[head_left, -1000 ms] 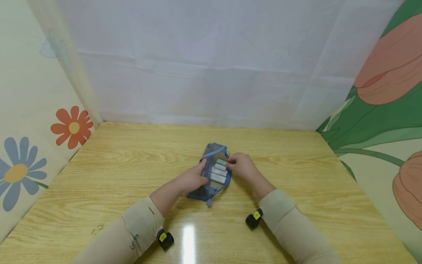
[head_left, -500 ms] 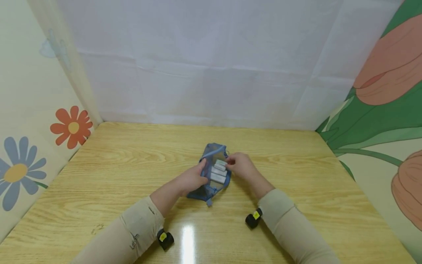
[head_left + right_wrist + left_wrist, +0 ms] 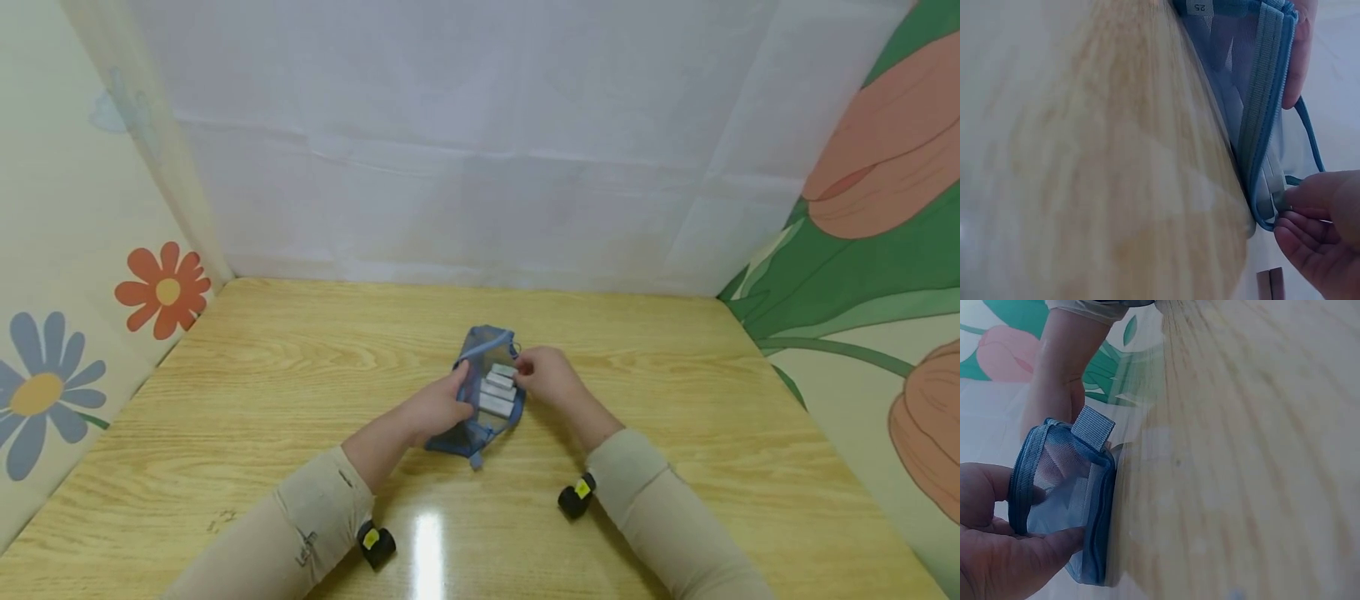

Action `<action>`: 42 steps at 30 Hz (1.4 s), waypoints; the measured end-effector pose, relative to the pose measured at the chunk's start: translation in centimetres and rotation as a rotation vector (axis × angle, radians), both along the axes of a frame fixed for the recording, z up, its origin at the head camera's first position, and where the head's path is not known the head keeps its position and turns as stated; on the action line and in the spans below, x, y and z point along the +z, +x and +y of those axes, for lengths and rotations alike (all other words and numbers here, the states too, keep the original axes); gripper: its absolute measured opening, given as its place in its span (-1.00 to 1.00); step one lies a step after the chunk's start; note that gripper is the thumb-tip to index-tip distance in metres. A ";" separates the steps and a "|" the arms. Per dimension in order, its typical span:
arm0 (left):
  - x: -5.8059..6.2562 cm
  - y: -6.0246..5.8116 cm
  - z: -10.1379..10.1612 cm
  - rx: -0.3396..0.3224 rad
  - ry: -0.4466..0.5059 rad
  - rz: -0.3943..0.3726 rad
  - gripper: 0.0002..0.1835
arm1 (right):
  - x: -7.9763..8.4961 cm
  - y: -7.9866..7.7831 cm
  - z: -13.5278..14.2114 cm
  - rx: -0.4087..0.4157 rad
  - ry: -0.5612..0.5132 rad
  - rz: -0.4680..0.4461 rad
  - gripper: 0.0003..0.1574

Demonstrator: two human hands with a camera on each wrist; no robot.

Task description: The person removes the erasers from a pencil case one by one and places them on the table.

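Observation:
A blue mesh zip pouch [image 3: 452, 438] lies on the table between the hands, its zipper undone along the side facing the right hand. Inside it several small white blocks [image 3: 497, 405] are stacked in a row. The left hand [image 3: 437, 407] grips the pouch's edge, thumb on one side and fingers reaching into the mesh in the left wrist view. At the opening's far end the right hand [image 3: 551, 379] pinches the end of a small block [image 3: 1280, 200] between thumb and forefinger. Its other fingers are curled below. A thin blue cord [image 3: 1310, 134] loops from the pouch.
The wooden table [image 3: 300, 333] extends around the pouch to a white cloth backdrop [image 3: 480, 167]. Flower-painted walls stand at both sides. Black wrist cameras [image 3: 577, 497] hang beneath both sleeves, close over the tabletop.
The far blocks in the pouch have shifted slightly closer together near the right fingertips. Both hands and the pouch stay almost in the same places.

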State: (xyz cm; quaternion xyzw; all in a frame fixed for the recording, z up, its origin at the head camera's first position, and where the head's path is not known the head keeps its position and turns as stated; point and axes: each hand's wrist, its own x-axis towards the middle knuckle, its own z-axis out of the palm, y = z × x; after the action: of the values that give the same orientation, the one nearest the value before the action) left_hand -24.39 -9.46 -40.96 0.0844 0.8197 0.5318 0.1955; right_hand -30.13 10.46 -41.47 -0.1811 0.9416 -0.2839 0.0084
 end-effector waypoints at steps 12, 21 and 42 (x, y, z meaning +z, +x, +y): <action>-0.1 -0.1 -0.1 -0.007 0.035 -0.028 -0.13 | 0.3 0.3 1.5 0.076 -0.086 0.049 -0.91; -0.2 -0.1 -0.1 -0.011 0.015 -0.023 -0.14 | 1.2 -0.3 4.0 0.062 -0.085 0.034 -0.86; -0.1 -0.1 -0.1 -0.013 0.014 -0.027 -0.13 | 0.6 -1.6 8.7 -0.145 -0.102 0.050 -0.81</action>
State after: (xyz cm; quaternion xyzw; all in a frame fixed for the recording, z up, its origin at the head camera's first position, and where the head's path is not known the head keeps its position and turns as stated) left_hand -24.44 -9.55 -41.08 0.0840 0.8126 0.5374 0.2094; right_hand -31.74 19.14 -40.90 -0.1195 0.9365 -0.3265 -0.0451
